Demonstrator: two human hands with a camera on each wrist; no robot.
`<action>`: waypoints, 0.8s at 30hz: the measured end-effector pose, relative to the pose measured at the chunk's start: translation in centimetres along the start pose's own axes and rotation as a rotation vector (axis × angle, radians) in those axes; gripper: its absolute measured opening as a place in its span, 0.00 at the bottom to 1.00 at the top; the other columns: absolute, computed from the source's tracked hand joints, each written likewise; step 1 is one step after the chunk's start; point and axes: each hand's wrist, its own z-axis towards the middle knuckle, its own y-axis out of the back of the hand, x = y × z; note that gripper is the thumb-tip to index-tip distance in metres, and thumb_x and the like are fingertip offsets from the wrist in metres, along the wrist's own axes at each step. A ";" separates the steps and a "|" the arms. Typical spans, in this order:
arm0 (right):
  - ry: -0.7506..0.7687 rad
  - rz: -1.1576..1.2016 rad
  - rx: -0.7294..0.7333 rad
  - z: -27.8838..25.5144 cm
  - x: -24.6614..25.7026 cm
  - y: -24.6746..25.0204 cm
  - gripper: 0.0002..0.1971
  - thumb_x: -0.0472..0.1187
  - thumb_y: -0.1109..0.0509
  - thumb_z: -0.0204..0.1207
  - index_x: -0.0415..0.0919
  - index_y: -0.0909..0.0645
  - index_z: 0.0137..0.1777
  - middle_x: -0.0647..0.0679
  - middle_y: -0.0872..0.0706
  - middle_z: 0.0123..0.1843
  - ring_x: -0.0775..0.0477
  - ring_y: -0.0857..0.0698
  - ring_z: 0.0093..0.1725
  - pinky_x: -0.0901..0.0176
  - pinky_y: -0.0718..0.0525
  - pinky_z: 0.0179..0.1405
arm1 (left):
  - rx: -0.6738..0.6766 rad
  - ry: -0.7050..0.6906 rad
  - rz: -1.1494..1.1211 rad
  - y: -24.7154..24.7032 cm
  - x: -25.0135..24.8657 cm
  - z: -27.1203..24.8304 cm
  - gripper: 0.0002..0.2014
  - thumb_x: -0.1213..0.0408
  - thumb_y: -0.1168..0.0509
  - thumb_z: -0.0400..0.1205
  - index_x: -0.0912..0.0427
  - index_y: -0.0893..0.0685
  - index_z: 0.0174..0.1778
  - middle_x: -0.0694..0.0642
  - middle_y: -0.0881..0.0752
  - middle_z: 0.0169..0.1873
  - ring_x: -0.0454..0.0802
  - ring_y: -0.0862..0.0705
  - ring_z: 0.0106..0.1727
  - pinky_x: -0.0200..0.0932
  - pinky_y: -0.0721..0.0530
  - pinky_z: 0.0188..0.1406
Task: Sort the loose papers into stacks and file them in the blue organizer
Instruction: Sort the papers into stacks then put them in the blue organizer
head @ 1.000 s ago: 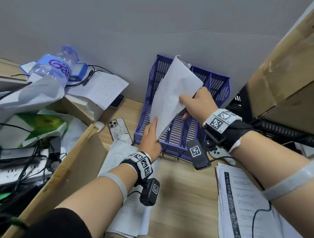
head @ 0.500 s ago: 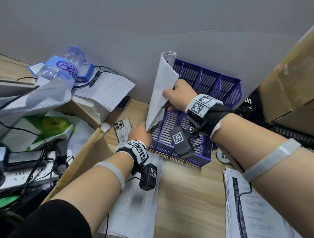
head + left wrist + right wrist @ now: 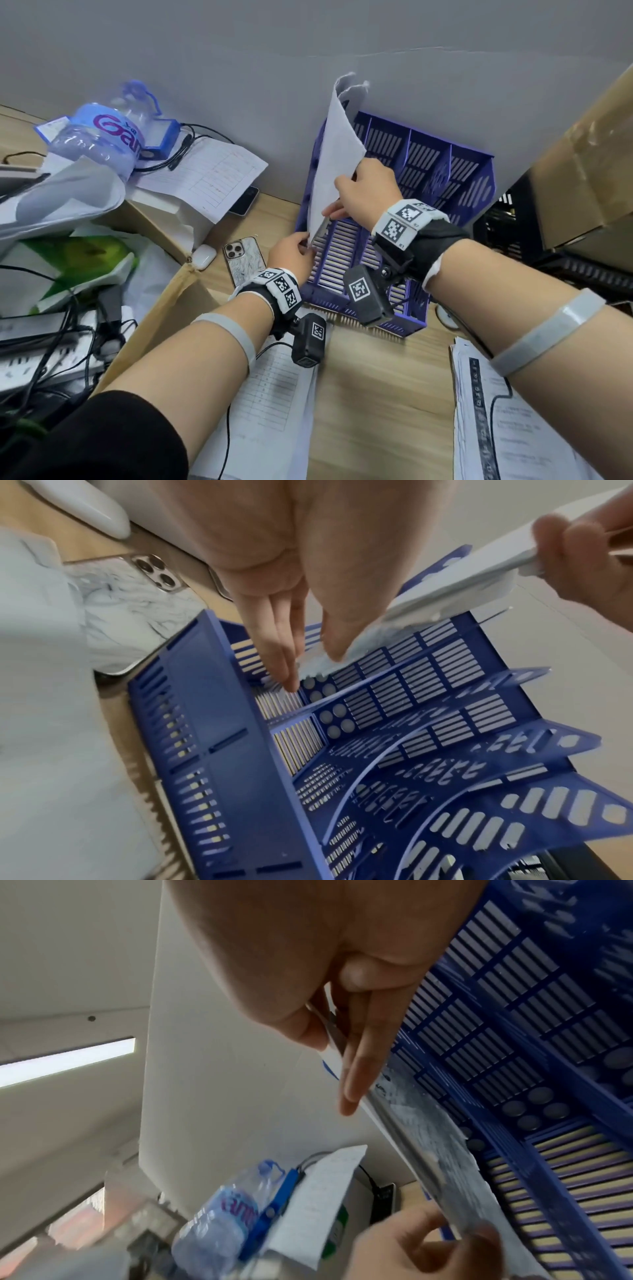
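Head view: right hand [image 3: 366, 195] is pinching the paper stack [image 3: 334, 164] upright, left hand [image 3: 293, 251] pinching its bottom corner; filing step, next needs lowering straight into the blue organizer [image 3: 455, 178] beneath.

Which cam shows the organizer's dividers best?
Left wrist: the organizer fills the frame, its curved dividers fanned out in plain sight. Head shows it from above, partly behind the paper. Right wrist catches only a slatted corner, blurred.

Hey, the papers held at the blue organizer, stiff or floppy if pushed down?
Probably floppy: the paper stack bows and its top corner curls above the right hand pinching it. Likely light: fingertip pinches keep it upright. The left hand steadies its bottom edge, so it may buckle unguided.
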 end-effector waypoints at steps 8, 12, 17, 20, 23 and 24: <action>-0.019 -0.308 0.273 -2.7 -3.0 -4.9 0.17 0.45 0.38 0.76 0.41 0.16 0.60 0.41 0.08 0.50 0.37 0.09 0.47 0.43 0.11 0.53 | -0.011 0.056 0.041 1.9 2.5 -2.5 0.09 0.61 0.30 0.79 0.58 0.13 0.54 0.59 0.09 0.47 0.60 0.13 0.51 0.52 0.15 0.56; -0.235 -0.145 0.436 -5.3 -5.0 -6.8 0.16 0.39 0.38 0.78 0.36 0.22 0.64 0.34 0.10 0.49 0.34 0.07 0.44 0.37 0.09 0.44 | -0.098 0.162 0.057 3.0 6.0 -5.3 0.23 0.65 0.31 0.80 0.59 0.23 0.72 0.64 0.18 0.63 0.62 0.17 0.62 0.49 0.20 0.65; -0.558 -0.139 0.582 -10.5 -10.3 -8.8 0.15 0.40 0.36 0.81 0.30 0.21 0.61 0.42 0.15 0.48 0.38 0.10 0.46 0.40 0.10 0.44 | 0.063 0.360 0.269 3.9 11.2 -9.4 0.32 0.64 0.36 0.80 0.56 0.36 0.83 0.63 0.33 0.79 0.65 0.27 0.76 0.54 0.25 0.74; -0.730 -0.170 0.567 -13.4 -14.1 -10.5 0.19 0.45 0.32 0.78 0.30 0.22 0.61 0.36 0.15 0.52 0.32 0.10 0.50 0.38 0.12 0.51 | 0.118 0.393 0.298 3.3 12.3 -11.6 0.35 0.65 0.37 0.81 0.57 0.42 0.85 0.60 0.39 0.82 0.63 0.29 0.77 0.52 0.26 0.73; -0.863 -0.011 0.473 -15.3 -16.2 -11.9 0.21 0.45 0.30 0.77 0.31 0.24 0.64 0.36 0.14 0.53 0.34 0.11 0.45 0.42 0.11 0.50 | 0.100 0.437 0.293 2.7 13.1 -13.1 0.35 0.62 0.34 0.79 0.62 0.39 0.82 0.62 0.35 0.80 0.63 0.30 0.78 0.52 0.27 0.73; -0.882 0.034 0.448 -15.8 -16.7 -12.3 0.23 0.46 0.29 0.76 0.31 0.26 0.65 0.37 0.14 0.54 0.35 0.10 0.44 0.44 0.11 0.48 | 0.089 0.452 0.302 2.6 13.3 -13.5 0.35 0.60 0.33 0.78 0.62 0.37 0.81 0.62 0.33 0.79 0.63 0.29 0.77 0.52 0.26 0.73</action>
